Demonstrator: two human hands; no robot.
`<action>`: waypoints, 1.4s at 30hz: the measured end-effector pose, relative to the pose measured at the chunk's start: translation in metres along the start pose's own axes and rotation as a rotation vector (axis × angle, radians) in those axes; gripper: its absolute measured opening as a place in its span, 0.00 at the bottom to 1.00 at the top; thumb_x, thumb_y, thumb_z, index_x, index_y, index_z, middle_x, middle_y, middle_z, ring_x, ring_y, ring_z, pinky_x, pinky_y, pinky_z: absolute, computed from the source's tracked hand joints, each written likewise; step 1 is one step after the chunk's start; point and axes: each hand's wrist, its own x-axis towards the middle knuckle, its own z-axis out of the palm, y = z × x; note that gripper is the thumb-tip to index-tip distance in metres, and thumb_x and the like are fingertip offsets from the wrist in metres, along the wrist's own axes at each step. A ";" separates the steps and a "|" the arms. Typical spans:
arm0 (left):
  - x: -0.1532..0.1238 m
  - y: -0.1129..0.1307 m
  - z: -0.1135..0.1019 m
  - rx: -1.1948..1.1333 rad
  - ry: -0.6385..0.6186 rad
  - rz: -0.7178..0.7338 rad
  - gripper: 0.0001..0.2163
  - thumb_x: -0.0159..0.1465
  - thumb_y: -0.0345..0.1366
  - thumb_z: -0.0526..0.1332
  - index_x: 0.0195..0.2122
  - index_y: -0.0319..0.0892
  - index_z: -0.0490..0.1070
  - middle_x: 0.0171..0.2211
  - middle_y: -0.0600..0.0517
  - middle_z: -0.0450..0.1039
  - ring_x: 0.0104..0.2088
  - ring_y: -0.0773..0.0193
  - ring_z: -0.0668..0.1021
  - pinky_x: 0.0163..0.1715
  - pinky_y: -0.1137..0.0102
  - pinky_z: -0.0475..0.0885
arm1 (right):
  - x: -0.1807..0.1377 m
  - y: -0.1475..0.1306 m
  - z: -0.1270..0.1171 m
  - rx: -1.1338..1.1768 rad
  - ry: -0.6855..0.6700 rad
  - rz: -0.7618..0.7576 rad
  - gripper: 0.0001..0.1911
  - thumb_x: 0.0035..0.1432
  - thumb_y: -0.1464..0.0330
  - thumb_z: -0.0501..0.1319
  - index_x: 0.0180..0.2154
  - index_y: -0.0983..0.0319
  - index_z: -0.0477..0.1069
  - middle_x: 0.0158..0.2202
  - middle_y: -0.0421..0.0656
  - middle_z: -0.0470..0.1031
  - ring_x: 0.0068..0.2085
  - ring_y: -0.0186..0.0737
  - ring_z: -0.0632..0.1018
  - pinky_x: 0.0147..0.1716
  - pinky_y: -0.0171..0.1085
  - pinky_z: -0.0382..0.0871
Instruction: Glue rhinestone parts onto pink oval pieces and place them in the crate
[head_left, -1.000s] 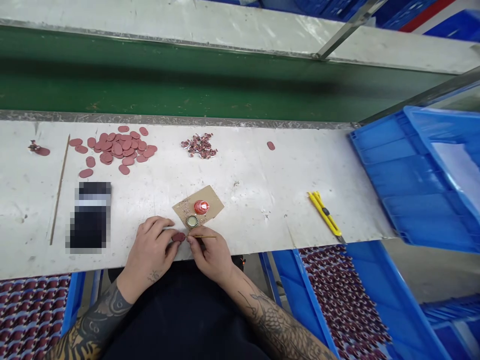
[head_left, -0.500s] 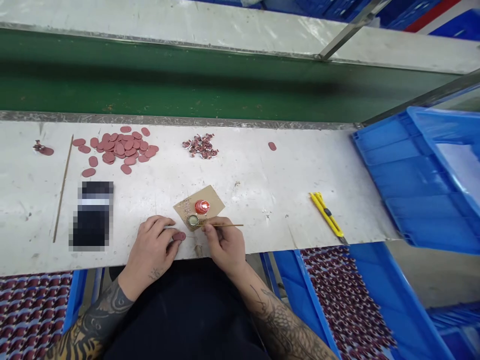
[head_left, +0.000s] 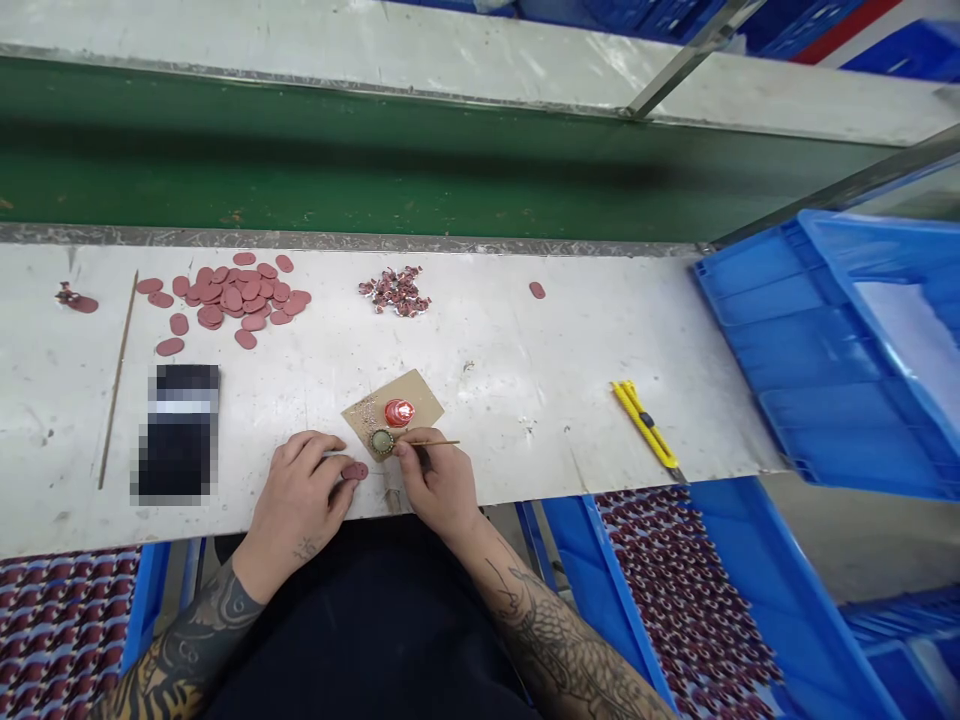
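Head view: right hand [head_left: 439,485] holds stick [head_left: 435,442] to cap [head_left: 382,441], left hand [head_left: 300,490] holds oval [head_left: 355,470].

stick [head_left: 439,442]: thin bare wood. card [head_left: 417,392]: matt brown cardboard. cap [head_left: 398,411] on it: glossy red. disc [head_left: 355,470] at card's 7 o'clock: matt reddish. worktop [head_left: 525,340]: scuffed white. crate [head_left: 810,350]: smooth blue plastic.

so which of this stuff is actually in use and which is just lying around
In use: left hand holding a red oval; right hand with thin stick at the small round cap; cardboard scrap; likely the oval pile.
Lying about: yellow knife; long stick; lone oval; blue crate.
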 end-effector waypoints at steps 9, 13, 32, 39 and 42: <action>0.000 -0.002 0.002 0.022 -0.012 0.004 0.06 0.68 0.33 0.61 0.45 0.44 0.75 0.51 0.52 0.71 0.55 0.57 0.69 0.52 0.57 0.66 | -0.019 -0.011 0.005 0.166 -0.155 -0.057 0.02 0.65 0.74 0.57 0.40 0.62 0.66 0.32 0.41 0.73 0.33 0.35 0.75 0.33 0.35 0.71; 0.000 -0.001 0.002 0.028 -0.017 0.016 0.06 0.69 0.34 0.61 0.45 0.43 0.75 0.51 0.52 0.70 0.54 0.58 0.68 0.52 0.58 0.67 | -0.020 -0.010 0.009 0.139 -0.147 -0.087 0.03 0.65 0.75 0.57 0.40 0.62 0.65 0.33 0.41 0.73 0.34 0.35 0.76 0.35 0.36 0.71; -0.002 -0.005 0.005 0.013 0.024 0.034 0.06 0.68 0.33 0.62 0.44 0.44 0.75 0.50 0.51 0.71 0.53 0.57 0.69 0.51 0.57 0.66 | -0.013 -0.007 -0.004 0.223 -0.110 -0.099 0.08 0.64 0.77 0.58 0.43 0.60 0.67 0.35 0.40 0.74 0.36 0.35 0.77 0.36 0.36 0.73; -0.002 -0.006 0.007 0.012 0.069 0.070 0.05 0.68 0.30 0.61 0.44 0.44 0.73 0.48 0.50 0.70 0.52 0.57 0.69 0.49 0.58 0.66 | 0.016 0.055 -0.041 -0.323 -0.075 -0.217 0.21 0.62 0.81 0.52 0.54 0.62 0.70 0.47 0.50 0.74 0.47 0.48 0.75 0.44 0.45 0.74; -0.001 -0.006 0.006 0.030 0.081 0.087 0.05 0.67 0.30 0.61 0.44 0.43 0.72 0.48 0.49 0.70 0.52 0.57 0.69 0.48 0.58 0.66 | 0.028 0.077 -0.046 -0.508 -0.102 -0.242 0.24 0.60 0.81 0.49 0.54 0.64 0.72 0.48 0.50 0.74 0.46 0.48 0.75 0.43 0.45 0.75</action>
